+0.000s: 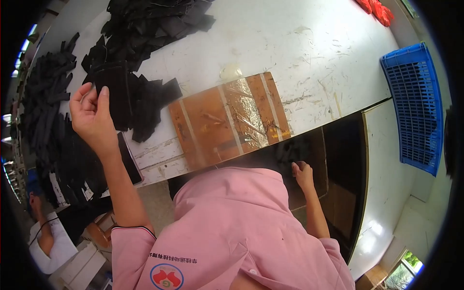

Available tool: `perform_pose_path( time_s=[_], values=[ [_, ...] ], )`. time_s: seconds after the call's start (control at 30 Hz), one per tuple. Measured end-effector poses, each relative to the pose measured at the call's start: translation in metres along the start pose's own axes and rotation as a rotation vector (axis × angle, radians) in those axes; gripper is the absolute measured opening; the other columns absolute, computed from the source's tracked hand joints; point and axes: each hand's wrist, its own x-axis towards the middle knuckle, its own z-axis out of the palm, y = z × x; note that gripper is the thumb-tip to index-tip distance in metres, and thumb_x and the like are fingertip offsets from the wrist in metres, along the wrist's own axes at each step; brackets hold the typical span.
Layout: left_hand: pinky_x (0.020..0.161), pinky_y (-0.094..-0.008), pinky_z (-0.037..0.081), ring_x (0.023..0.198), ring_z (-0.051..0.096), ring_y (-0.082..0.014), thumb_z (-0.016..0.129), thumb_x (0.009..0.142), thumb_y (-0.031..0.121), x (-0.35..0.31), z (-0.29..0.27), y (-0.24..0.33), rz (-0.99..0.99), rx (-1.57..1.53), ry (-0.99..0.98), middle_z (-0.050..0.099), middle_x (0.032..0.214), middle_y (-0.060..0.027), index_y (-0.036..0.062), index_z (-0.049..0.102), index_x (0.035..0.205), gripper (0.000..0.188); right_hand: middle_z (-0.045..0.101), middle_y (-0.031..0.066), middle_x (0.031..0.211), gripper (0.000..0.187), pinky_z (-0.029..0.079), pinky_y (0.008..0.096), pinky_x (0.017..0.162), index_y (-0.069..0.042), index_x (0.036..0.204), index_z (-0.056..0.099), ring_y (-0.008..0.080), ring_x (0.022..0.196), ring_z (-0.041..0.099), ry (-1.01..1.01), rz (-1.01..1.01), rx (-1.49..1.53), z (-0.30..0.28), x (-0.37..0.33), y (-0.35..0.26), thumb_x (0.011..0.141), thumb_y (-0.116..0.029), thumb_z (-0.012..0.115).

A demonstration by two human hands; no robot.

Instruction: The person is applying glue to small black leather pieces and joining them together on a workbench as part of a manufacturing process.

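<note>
Hold the black cloth (115, 99) flat, pinched by its left edge in the left hand (93, 113), with the right hand (304, 175) curled at near right, contents unclear.

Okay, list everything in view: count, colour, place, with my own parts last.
Table: one, white, across the centre
Fabric pieces: many, black, heaped on table's left
Flat panel: one, black, upper left
Taped board: one, brown, table's near edge
Slatted crate: one, blue, far right
Crumpled plastic: count unclear, red, top right
Co-worker: one, in white, lower left
Shirt: one, pink, lower centre
Left hand: one, pinching the panel
Right hand: one, right of the shirt, grip unclear
</note>
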Motion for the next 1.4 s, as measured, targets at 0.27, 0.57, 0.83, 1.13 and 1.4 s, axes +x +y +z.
perform_pose_path(
  time_s=[0.27,0.57,0.83,1.13,1.4],
  values=[
    [0.07,-0.0181,0.042,0.077,0.053,-0.008,0.056,0.075,-0.007,-0.066,-0.03,0.028,-0.496,-0.259,-0.329,0.058,0.088,-0.0076,-0.0039,0.048,0.102,0.028,0.06,0.0191,0.075,0.019,0.048,0.0369,0.062,0.001,0.073,0.058,0.0334,0.069,0.059,-0.246,-0.249,-0.26,0.018,0.018,-0.078,0.079,-0.016,0.053],
    [0.075,-0.0188,0.041,0.08,0.054,-0.0093,0.055,0.077,-0.005,-0.136,-0.063,-0.011,-0.731,-0.107,-0.354,0.059,0.089,-0.008,-0.0024,0.049,0.097,0.022,0.043,0.0113,0.126,0.04,0.032,0.058,0.087,-0.008,0.112,0.053,0.0343,0.119,0.034,-0.317,-0.606,-0.695,0.142,0.091,0.019,0.075,-0.022,0.053],
    [0.067,-0.0188,0.045,0.071,0.056,-0.0082,0.057,0.077,-0.002,-0.171,-0.035,-0.004,-0.88,0.087,-0.339,0.061,0.081,-0.0066,-0.0013,0.051,0.092,0.017,0.042,0.0104,0.127,0.043,0.027,0.0608,0.088,-0.012,0.118,0.049,0.0343,0.121,0.031,-0.567,-0.345,-0.68,0.178,0.104,0.04,0.076,-0.023,0.053],
    [0.065,-0.0173,0.044,0.068,0.055,-0.0061,0.056,0.078,-0.001,-0.186,-0.007,0.015,-0.909,0.209,-0.412,0.061,0.078,-0.0049,-0.0012,0.052,0.09,0.013,0.028,0.0117,0.136,0.055,0.032,0.0524,0.093,-0.017,0.131,0.032,0.0321,0.123,0.03,-1.143,0.127,-0.753,0.134,0.082,0.151,0.079,-0.024,0.05],
    [0.065,-0.0144,0.039,0.069,0.05,-0.0037,0.057,0.078,-0.001,-0.183,0.006,0.043,-0.654,0.258,-0.46,0.055,0.077,0.0003,0.001,0.051,0.09,0.014,0.059,0.0199,0.084,0.018,0.047,0.0401,0.073,-0.003,0.085,0.062,0.0346,0.083,0.058,-0.513,0.193,-0.143,0.13,0.005,0.146,0.071,-0.011,0.054]
  ],
)
